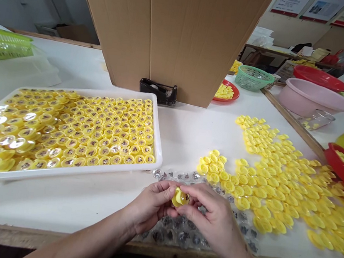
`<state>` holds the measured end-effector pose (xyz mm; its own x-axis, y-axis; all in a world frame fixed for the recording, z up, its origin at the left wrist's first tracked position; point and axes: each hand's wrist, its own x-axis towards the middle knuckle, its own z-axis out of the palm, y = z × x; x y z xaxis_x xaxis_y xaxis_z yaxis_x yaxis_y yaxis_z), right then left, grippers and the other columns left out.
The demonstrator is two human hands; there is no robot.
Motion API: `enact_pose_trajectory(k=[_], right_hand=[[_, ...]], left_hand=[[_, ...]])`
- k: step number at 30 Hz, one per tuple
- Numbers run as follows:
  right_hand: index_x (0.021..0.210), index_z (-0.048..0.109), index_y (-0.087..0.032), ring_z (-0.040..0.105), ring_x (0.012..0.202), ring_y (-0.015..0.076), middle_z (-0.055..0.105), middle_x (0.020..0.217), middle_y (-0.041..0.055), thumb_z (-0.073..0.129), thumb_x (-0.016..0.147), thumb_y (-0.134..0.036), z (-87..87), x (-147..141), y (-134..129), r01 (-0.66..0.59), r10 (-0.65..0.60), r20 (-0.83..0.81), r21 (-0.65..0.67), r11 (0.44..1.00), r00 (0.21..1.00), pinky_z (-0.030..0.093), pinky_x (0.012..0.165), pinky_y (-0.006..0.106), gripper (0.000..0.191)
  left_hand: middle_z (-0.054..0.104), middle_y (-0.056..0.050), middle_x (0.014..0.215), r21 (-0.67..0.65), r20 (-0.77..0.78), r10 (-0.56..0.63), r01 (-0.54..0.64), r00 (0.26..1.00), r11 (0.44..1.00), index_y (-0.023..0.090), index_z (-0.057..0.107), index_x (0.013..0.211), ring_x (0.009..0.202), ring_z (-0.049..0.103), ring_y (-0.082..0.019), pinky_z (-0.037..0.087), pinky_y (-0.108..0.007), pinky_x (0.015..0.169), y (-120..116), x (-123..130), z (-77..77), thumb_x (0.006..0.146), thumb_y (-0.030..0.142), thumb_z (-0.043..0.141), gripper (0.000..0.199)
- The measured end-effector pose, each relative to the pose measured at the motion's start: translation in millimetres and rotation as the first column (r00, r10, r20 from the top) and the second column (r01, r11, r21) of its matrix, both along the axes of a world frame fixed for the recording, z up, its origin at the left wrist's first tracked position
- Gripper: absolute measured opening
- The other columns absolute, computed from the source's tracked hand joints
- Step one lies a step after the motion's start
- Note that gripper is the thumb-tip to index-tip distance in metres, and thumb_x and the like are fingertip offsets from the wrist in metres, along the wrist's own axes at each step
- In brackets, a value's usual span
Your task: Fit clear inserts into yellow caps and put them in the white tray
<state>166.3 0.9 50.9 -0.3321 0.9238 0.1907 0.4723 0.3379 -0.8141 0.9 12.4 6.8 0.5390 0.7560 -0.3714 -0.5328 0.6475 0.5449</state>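
Low over the front of the table, my left hand (154,204) pinches a small round yellow plastic cup (177,198) between thumb and fingers. A clear domed cover (185,198) with a dark print sits against the cup, tilted, and the fingertips of my right hand (212,211) are closed on it. Whether the two parts are joined, I cannot tell. Under and around my hands lie many clear domed covers (184,236) with dark prints. To the right spreads a loose heap of yellow cups (264,192).
A white tray (158,150) of yellow cups with printed tops is on the left. Behind stand a tall cardboard box (183,34) and a black tape dispenser (157,92). A green basket (253,78), a pink basin (314,96) and a red tray (343,166) are at right.
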Motion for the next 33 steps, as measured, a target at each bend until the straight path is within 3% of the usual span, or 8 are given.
enact_pose_trajectory(k=[7,15,25,30,33], right_hand=[[0.101,0.06,-0.025,0.06,0.074,0.0134,0.064,0.093,-0.0023,0.066,0.074,-0.004,-3.9,-0.6,-3.3,0.105,-0.105,-0.017,-0.039,0.994,0.994,0.05,0.07,0.028,0.035],[0.084,0.058,-0.021,0.053,0.067,0.0136,0.056,0.079,-0.002,0.067,0.068,-0.001,-1.3,-0.4,-2.3,0.097,-0.103,0.098,0.061,0.993,0.99,0.044,0.057,0.025,0.028],[0.088,0.061,-0.022,0.058,0.07,0.0139,0.06,0.082,-0.0013,0.065,0.074,-0.008,-2.9,-0.1,-6.4,0.109,-0.109,0.001,0.018,0.994,0.994,0.049,0.062,0.026,0.021],[0.096,0.062,-0.025,0.06,0.073,0.0137,0.062,0.087,-0.0017,0.067,0.077,-0.013,-1.8,4.4,-8.5,0.063,-0.065,-0.048,-0.042,0.997,0.997,0.051,0.066,0.027,0.023],[0.091,0.063,-0.024,0.06,0.071,0.0135,0.062,0.082,-0.0025,0.065,0.078,-0.012,-2.0,6.7,-9.1,0.079,-0.081,-0.034,-0.046,0.996,0.996,0.05,0.063,0.027,0.018]], left_hand=[[0.066,-0.008,0.085,0.024,-0.029,0.006,-0.005,1.0,1.0,0.011,0.066,0.098,0.066,0.061,-0.01,0.051,-0.016,0.055,0.1,0.1,2.4,0.078,0.03,0.069,0.028],[0.066,-0.007,0.084,0.05,-0.047,0.002,0.0,0.999,0.999,0.012,0.067,0.097,0.066,0.061,-0.011,0.051,-0.019,0.057,-0.9,2.2,-1.3,0.076,0.031,0.071,0.029],[0.068,-0.008,0.086,0.105,-0.088,0.012,-0.003,0.996,0.994,0.013,0.067,0.099,0.073,0.063,-0.014,0.05,-0.022,0.062,-0.6,-1.3,1.6,0.074,0.031,0.073,0.031],[0.067,-0.007,0.083,0.075,-0.099,0.012,-0.005,0.995,0.997,0.012,0.067,0.097,0.068,0.062,-0.013,0.05,-0.022,0.059,-2.6,0.9,4.3,0.073,0.034,0.073,0.033],[0.066,-0.006,0.081,0.07,-0.104,0.004,0.004,0.995,0.998,0.012,0.067,0.096,0.065,0.061,-0.011,0.05,-0.021,0.057,-3.5,2.0,4.9,0.072,0.035,0.074,0.034]])
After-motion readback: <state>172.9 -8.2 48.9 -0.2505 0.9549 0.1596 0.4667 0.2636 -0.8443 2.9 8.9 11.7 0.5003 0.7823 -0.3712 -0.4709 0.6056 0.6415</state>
